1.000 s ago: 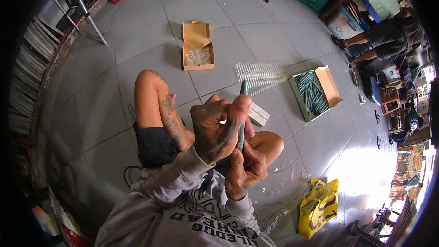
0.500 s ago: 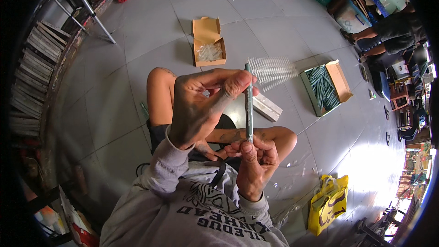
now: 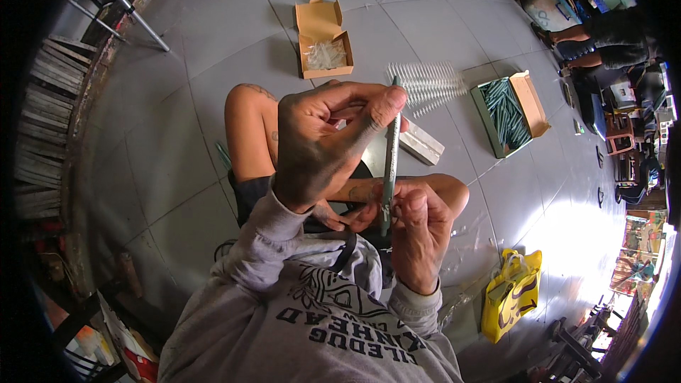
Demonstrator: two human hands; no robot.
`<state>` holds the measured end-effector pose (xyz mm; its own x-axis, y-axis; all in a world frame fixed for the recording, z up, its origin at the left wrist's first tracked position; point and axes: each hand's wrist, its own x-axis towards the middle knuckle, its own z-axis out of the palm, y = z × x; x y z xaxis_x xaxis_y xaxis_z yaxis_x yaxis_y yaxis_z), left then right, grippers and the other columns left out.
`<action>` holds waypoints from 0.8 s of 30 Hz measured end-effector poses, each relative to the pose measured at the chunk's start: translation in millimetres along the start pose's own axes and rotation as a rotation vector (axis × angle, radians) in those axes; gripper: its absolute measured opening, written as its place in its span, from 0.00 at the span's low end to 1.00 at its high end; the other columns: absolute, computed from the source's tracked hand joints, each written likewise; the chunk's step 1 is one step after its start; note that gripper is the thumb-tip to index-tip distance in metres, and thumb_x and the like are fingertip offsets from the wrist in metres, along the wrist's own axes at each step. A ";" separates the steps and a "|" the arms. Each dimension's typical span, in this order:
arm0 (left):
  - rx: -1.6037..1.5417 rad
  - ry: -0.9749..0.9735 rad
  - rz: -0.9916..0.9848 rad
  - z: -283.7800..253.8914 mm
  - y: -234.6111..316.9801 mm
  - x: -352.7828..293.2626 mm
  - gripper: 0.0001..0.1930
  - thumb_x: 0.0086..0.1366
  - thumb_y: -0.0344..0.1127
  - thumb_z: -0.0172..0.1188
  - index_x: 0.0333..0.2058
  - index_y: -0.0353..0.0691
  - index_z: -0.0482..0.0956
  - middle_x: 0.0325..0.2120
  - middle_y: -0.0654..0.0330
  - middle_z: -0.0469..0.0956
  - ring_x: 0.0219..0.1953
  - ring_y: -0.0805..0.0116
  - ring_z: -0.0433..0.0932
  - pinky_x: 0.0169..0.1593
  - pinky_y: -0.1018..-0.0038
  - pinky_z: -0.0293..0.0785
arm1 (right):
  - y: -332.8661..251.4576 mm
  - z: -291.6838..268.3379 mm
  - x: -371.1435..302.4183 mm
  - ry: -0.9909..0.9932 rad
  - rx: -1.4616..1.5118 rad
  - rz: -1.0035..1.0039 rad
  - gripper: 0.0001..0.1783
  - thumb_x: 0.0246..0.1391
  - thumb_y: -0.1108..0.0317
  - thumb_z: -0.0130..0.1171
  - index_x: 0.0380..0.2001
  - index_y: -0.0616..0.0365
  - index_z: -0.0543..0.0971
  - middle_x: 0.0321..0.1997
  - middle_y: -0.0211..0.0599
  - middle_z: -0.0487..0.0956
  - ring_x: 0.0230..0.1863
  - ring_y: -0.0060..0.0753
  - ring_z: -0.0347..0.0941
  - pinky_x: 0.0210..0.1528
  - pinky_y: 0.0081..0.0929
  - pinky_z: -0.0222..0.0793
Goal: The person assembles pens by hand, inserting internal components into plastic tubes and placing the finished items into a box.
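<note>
I sit cross-legged on a grey tiled floor. My right hand grips the lower end of a thin grey-green rod, held upright in front of my chest. My left hand is raised beside it, its thumb and fingertips pinching the rod near its top. A small pale block lies on the floor just beyond my knee, to the right of the rod.
An open cardboard box with clear pieces sits ahead. A row of clear pieces lies on the floor to the right, then a box of green rods. A yellow bag lies at my right. Another person sits far right.
My hands and the rod have come up closer to my head. My left hand has spread and now pinches the rod near its top. The rod stands more upright.
</note>
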<state>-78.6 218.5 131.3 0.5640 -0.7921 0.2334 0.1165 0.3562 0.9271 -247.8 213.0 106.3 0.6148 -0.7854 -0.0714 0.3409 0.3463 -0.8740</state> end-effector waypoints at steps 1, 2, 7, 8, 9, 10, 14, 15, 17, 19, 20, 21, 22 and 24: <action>0.012 -0.013 -0.017 -0.9 0.4 -1.0 0.12 0.67 0.35 0.67 0.36 0.27 0.85 0.30 0.51 0.85 0.32 0.67 0.85 0.40 0.73 0.81 | 0.6 -0.1 2.9 -0.011 -0.041 0.001 0.20 0.70 0.59 0.57 0.43 0.72 0.78 0.32 0.50 0.82 0.33 0.39 0.82 0.36 0.29 0.80; 0.050 -0.039 -0.044 -3.5 0.8 -1.0 0.12 0.68 0.35 0.66 0.39 0.27 0.84 0.32 0.51 0.85 0.33 0.67 0.85 0.41 0.72 0.81 | -5.7 2.4 5.9 -0.011 -0.122 0.050 0.15 0.68 0.64 0.59 0.40 0.70 0.78 0.30 0.47 0.82 0.31 0.36 0.81 0.32 0.28 0.78; -0.115 -0.016 -0.114 -13.9 -6.4 -0.1 0.11 0.68 0.33 0.65 0.40 0.27 0.84 0.34 0.51 0.85 0.34 0.67 0.85 0.42 0.72 0.81 | -0.7 1.5 12.8 -0.121 0.117 0.153 0.12 0.64 0.68 0.63 0.42 0.68 0.78 0.32 0.48 0.82 0.28 0.35 0.78 0.30 0.29 0.76; -0.165 -0.012 -0.113 -16.4 -8.5 0.2 0.11 0.68 0.33 0.65 0.40 0.28 0.84 0.34 0.51 0.85 0.34 0.67 0.84 0.42 0.72 0.80 | 0.0 1.5 13.7 -0.155 0.147 0.177 0.12 0.64 0.69 0.63 0.43 0.68 0.78 0.32 0.48 0.82 0.28 0.35 0.78 0.30 0.29 0.76; -0.165 -0.019 -0.111 -18.4 -7.6 0.7 0.11 0.68 0.33 0.65 0.40 0.27 0.84 0.35 0.51 0.85 0.34 0.67 0.84 0.42 0.72 0.80 | 1.7 1.5 14.4 -0.180 0.171 0.184 0.12 0.63 0.69 0.63 0.44 0.68 0.78 0.33 0.48 0.82 0.29 0.36 0.78 0.30 0.30 0.76; -0.165 -0.025 -0.110 -20.2 -6.0 1.3 0.11 0.68 0.33 0.65 0.40 0.27 0.84 0.35 0.51 0.85 0.34 0.67 0.84 0.42 0.72 0.80 | 4.0 1.3 15.1 -0.205 0.195 0.191 0.13 0.63 0.70 0.64 0.46 0.68 0.78 0.34 0.48 0.82 0.29 0.37 0.79 0.31 0.31 0.76; -0.158 -0.025 -0.117 -24.0 -8.1 4.5 0.11 0.68 0.33 0.65 0.40 0.27 0.84 0.34 0.52 0.85 0.33 0.67 0.84 0.42 0.72 0.80 | 8.7 0.5 17.4 -0.295 0.246 0.217 0.17 0.63 0.71 0.63 0.52 0.69 0.77 0.37 0.51 0.83 0.33 0.40 0.80 0.35 0.35 0.78; -0.170 -0.020 -0.087 -25.0 -8.9 5.7 0.12 0.68 0.33 0.66 0.40 0.26 0.84 0.33 0.52 0.85 0.33 0.68 0.84 0.41 0.73 0.81 | 8.6 -0.5 17.2 -0.292 0.236 0.249 0.19 0.64 0.69 0.61 0.53 0.70 0.76 0.38 0.52 0.82 0.33 0.41 0.81 0.36 0.36 0.78; -0.189 -0.011 -0.026 -27.0 -8.4 8.2 0.12 0.68 0.32 0.66 0.41 0.25 0.84 0.29 0.53 0.85 0.32 0.71 0.84 0.39 0.76 0.82 | 7.1 -1.8 17.1 -0.288 0.220 0.310 0.21 0.67 0.64 0.58 0.56 0.70 0.75 0.40 0.54 0.82 0.35 0.44 0.81 0.39 0.38 0.79; -0.177 0.004 -0.047 -29.2 -3.6 9.0 0.12 0.68 0.32 0.66 0.41 0.25 0.84 0.29 0.53 0.85 0.32 0.71 0.84 0.39 0.77 0.82 | 6.2 3.2 20.3 -0.312 0.329 0.321 0.24 0.70 0.59 0.54 0.56 0.72 0.74 0.41 0.55 0.82 0.36 0.45 0.82 0.40 0.38 0.79; -0.176 0.007 -0.059 -30.1 -2.3 9.3 0.12 0.68 0.32 0.66 0.41 0.25 0.84 0.29 0.53 0.85 0.32 0.72 0.84 0.38 0.77 0.82 | 6.8 5.6 22.4 -0.318 0.381 0.324 0.26 0.71 0.56 0.52 0.57 0.72 0.73 0.42 0.55 0.82 0.36 0.45 0.82 0.41 0.38 0.80; -0.156 0.013 -0.074 -30.5 -0.7 9.7 0.12 0.68 0.32 0.66 0.41 0.25 0.84 0.29 0.54 0.85 0.31 0.72 0.84 0.38 0.77 0.82 | 8.5 7.9 26.1 -0.331 0.374 0.307 0.28 0.71 0.54 0.50 0.57 0.72 0.73 0.42 0.56 0.81 0.36 0.45 0.82 0.41 0.38 0.80; -0.135 0.018 -0.089 -30.9 0.9 10.0 0.12 0.68 0.32 0.66 0.41 0.25 0.84 0.30 0.54 0.85 0.31 0.72 0.84 0.38 0.77 0.82 | 11.1 10.7 30.7 -0.343 0.368 0.290 0.30 0.72 0.52 0.48 0.56 0.73 0.72 0.42 0.56 0.81 0.36 0.45 0.82 0.41 0.38 0.80; -0.094 0.036 -0.079 -32.7 1.5 10.6 0.12 0.68 0.32 0.67 0.41 0.25 0.84 0.30 0.54 0.85 0.31 0.71 0.84 0.37 0.77 0.82 | 13.7 22.3 31.9 -0.278 0.271 0.246 0.26 0.72 0.54 0.49 0.52 0.74 0.74 0.37 0.53 0.81 0.34 0.43 0.82 0.39 0.35 0.80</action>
<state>-45.7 226.8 125.6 0.5790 -0.8016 0.1489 0.2363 0.3398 0.9103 -207.6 204.1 102.8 0.8556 -0.5085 -0.0966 0.3120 0.6556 -0.6877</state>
